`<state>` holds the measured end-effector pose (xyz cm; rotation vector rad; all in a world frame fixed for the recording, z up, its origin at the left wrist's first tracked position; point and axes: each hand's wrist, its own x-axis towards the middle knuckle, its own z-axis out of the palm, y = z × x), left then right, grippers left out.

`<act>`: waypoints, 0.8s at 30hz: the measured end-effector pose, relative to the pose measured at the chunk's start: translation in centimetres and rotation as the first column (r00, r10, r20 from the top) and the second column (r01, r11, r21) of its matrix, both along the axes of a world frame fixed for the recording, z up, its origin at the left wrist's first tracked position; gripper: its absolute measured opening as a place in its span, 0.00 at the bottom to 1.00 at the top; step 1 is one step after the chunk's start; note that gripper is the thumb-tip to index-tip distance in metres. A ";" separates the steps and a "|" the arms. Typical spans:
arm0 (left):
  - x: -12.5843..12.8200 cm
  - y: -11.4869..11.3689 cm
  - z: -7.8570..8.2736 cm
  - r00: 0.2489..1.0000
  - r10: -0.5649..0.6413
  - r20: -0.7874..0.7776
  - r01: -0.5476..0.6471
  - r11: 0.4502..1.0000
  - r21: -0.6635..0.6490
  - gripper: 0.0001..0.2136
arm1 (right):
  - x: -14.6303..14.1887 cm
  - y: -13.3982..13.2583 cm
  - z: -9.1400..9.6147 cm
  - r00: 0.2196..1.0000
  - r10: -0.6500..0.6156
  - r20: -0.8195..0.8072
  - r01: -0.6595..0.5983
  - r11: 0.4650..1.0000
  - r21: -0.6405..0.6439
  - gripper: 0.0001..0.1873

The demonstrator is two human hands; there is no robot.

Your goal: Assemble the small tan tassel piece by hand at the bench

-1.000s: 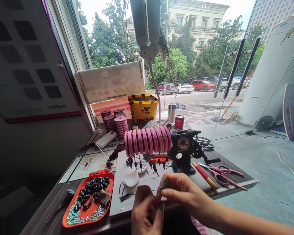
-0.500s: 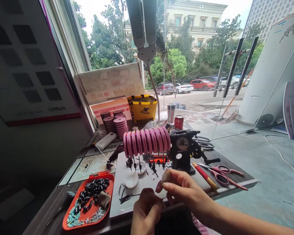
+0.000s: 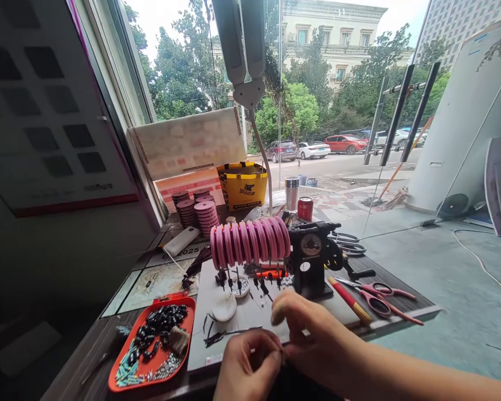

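Observation:
My left hand (image 3: 246, 365) is at the near edge of the table, thumb and fingers pinched together on something too small to make out. My right hand (image 3: 313, 340) meets it from the right, fingers curled and pinched against the left fingertips; a fingertip cover shows on one raised finger. Both hands hover over the white work board (image 3: 250, 314), which carries small black hooks and thin lines. Behind them a row of pink foam spools (image 3: 250, 240) sits on a black winding machine (image 3: 315, 256).
An orange tray (image 3: 154, 342) of black and coloured beads lies at the left. Red scissors (image 3: 378, 295) and a red-yellow pencil (image 3: 350, 301) lie at the right. Stacked pink discs (image 3: 202, 214), a yellow bag (image 3: 242, 184), a red can (image 3: 305, 208) and a lamp stem (image 3: 261, 150) stand behind.
My right hand has dropped lower and closer to my left hand, and the two now pinch together near the board's front edge. The view shifted slightly.

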<state>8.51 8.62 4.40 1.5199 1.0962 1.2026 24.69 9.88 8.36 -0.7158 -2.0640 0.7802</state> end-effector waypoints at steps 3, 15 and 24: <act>-0.1 0.4 0.5 0.940 -0.062 0.337 0.233 0.837 -0.494 0.01 | 0.9 -0.5 -0.1 0.933 0.025 0.360 -0.224 0.824 0.521 0.12; -0.4 0.1 0.7 0.964 -0.123 0.234 0.205 0.907 -0.368 0.03 | 0.2 -0.4 -2.5 0.964 0.008 0.267 -0.197 0.700 0.687 0.29; 0.7 -1.3 -1.1 0.704 0.649 -0.290 -0.086 0.482 0.872 0.11 | -1.5 0.2 0.9 0.937 -0.035 -0.348 -0.173 0.818 -0.548 0.19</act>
